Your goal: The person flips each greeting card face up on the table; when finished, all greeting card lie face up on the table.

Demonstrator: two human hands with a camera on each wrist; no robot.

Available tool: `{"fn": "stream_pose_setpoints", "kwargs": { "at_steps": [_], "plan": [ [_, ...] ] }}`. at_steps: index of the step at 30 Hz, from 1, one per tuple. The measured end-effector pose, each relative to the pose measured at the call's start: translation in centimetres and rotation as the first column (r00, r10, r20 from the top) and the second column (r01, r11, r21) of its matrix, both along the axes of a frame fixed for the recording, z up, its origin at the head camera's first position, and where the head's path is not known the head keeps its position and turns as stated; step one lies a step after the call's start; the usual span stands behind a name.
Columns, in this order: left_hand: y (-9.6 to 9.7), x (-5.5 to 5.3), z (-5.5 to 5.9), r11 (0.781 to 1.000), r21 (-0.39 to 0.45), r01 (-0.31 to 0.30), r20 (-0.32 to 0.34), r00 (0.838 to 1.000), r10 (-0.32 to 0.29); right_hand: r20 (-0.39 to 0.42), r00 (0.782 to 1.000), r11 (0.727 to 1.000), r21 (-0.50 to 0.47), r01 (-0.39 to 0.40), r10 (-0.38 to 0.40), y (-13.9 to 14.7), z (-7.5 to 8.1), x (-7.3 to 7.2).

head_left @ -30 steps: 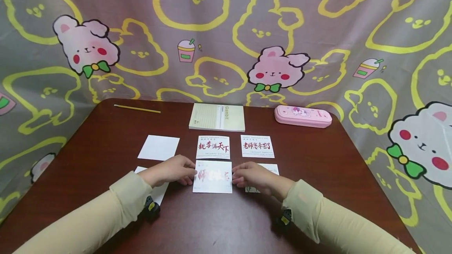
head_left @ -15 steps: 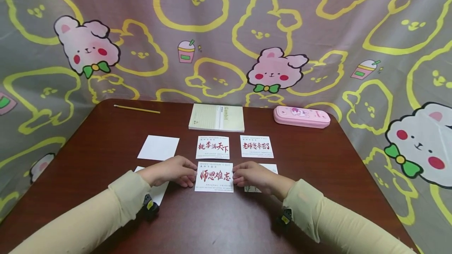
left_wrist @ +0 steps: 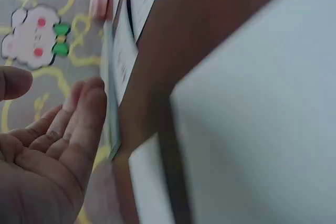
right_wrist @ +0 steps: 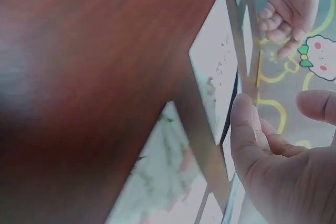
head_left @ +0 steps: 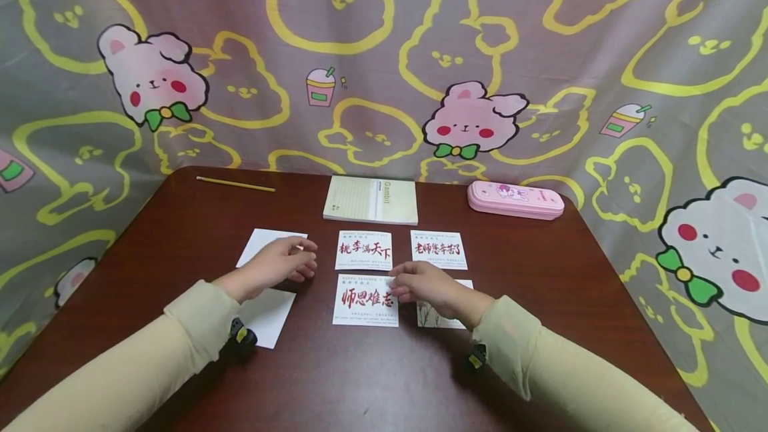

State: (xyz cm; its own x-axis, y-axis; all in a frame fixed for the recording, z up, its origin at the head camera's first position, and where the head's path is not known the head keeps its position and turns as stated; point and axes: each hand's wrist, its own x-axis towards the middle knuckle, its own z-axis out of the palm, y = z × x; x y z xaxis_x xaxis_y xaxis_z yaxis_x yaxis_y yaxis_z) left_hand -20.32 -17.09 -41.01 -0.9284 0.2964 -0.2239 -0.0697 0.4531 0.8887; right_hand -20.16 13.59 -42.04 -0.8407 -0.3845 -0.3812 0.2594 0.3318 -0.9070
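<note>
Left grip (head_left: 270, 269) hangs over the upper blank card (head_left: 258, 244), fingers loose, unclasped; right grip (head_left: 429, 293) likewise slack, thumb apart, at the right edge of the near red-lettered card (head_left: 361, 312), flat on the desk (head_left: 372, 379) between lower blank card (head_left: 264, 322) and plant-printed card (head_left: 443, 319).

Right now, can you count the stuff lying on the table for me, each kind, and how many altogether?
Printed cards: 4
Plain white cards: 2
Notebook: 1
Pencil: 1
Pencil case: 1
Total: 9
</note>
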Motion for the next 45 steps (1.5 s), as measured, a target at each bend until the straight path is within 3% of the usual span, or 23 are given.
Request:
{"fn": "stream_pose_setpoints", "kwargs": {
  "at_steps": [4, 7, 9, 14, 18, 21, 25, 31, 38, 45],
  "plan": [
    [-2.4, -1.4, 1.2, 0.991, -0.13, -0.041, -0.135, 0.991, 0.023, -0.011, 0.999, 0.993, -0.11, 0.037, -0.039, -1.4, 1.0, -1.4],
    [-4.4, -2.2, 1.3, 0.96, -0.274, -0.063, -0.234, 0.972, -0.003, 0.008, 0.997, 0.971, -0.224, 0.083, -0.083, -2.8, 1.7, -2.5],
    [-5.5, -2.4, 1.0, 0.934, -0.353, -0.064, -0.258, 0.966, -0.031, 0.028, 0.995, 0.959, -0.265, 0.104, -0.1, -3.9, 2.0, -3.1],
    [-7.1, -2.1, -0.4, 0.891, -0.45, 0.06, -0.197, 0.967, -0.164, 0.049, 0.995, 0.953, -0.287, 0.092, -0.082, -7.0, 2.0, -3.9],
    [-7.3, -1.8, -1.4, 0.831, -0.537, 0.142, -0.168, 0.948, -0.271, 0.068, 0.997, 0.955, -0.291, 0.051, -0.033, -9.4, 1.6, -4.3],
    [-7.0, -1.6, -1.7, 0.792, -0.592, 0.15, -0.15, 0.945, -0.292, 0.088, 0.996, 0.956, -0.29, 0.037, -0.012, -10.9, 1.2, -4.7],
    [-6.6, -1.6, -1.8, 0.767, -0.623, 0.151, -0.114, 0.953, -0.28, 0.096, 0.995, 0.96, -0.279, 0.021, 0.007, -12.7, 0.8, -5.2],
    [-6.7, -1.5, -1.5, 0.765, -0.627, 0.146, -0.106, 0.957, -0.27, 0.122, 0.992, 0.962, -0.274, 0.017, 0.017, -14.7, 0.5, -5.7],
    [-6.6, -1.3, -1.4, 0.775, -0.61, 0.164, -0.108, 0.952, -0.286, 0.231, 0.972, 0.955, -0.275, 0.11, -0.046, -16.0, -0.5, -5.8],
    [-6.8, -1.4, -1.8, 0.787, -0.596, 0.162, -0.115, 0.952, -0.284, 0.268, 0.961, 0.951, -0.274, 0.142, -0.066, -16.3, -0.6, -5.5]
  ]
}}
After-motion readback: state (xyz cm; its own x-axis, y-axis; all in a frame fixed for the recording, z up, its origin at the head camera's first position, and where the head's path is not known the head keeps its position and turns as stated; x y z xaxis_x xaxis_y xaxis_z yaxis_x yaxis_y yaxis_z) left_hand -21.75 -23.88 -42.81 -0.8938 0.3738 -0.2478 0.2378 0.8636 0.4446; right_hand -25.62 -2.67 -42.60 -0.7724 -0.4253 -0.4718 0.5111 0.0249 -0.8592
